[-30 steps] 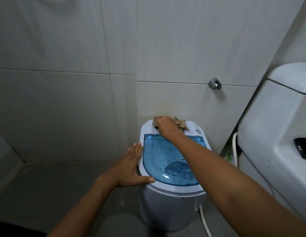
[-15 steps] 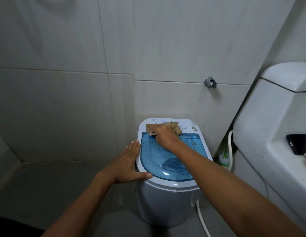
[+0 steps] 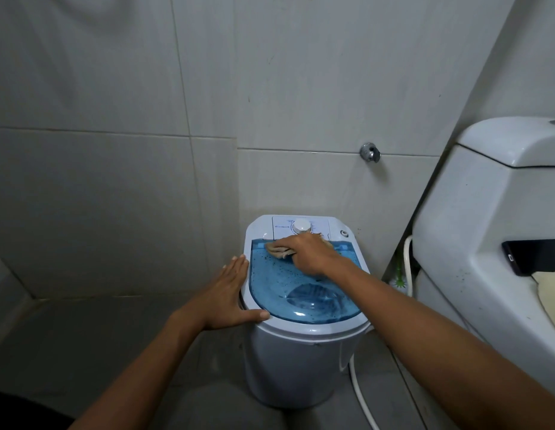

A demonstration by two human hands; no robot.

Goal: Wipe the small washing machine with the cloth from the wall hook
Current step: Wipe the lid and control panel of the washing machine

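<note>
There's some printed writing on the control panel (image 3: 301,228) of the small washing machine (image 3: 304,321), a logo left of the white dial (image 3: 302,226) and tiny marks round it, but it's way too small and blurry to read.

Right hand (image 3: 310,252) is curled down over the tan cloth (image 3: 279,250), pressing it onto the back of the machine's blue see-through lid (image 3: 301,290), right at the seam below the panel. The cloth pokes out on the left side of the hand and a scrap shows behind the knuckles. Left hand (image 3: 229,293) is open and flat, fingers together against the machine's left rim, thumb hooked across the front-left edge; it's holding nothing.

Compared with half a second ago, the right hand and cloth have slid off the panel toward the lid, so the dial is now uncovered. Left hand hasn't budged.

The lid has dark specks all over it. A chrome wall fitting (image 3: 370,152) sits above and right of the machine, a toilet tank (image 3: 487,212) stands to its right with a black phone (image 3: 533,256) lying on it, and a white hose (image 3: 363,398) runs down by the machine's right side.
</note>
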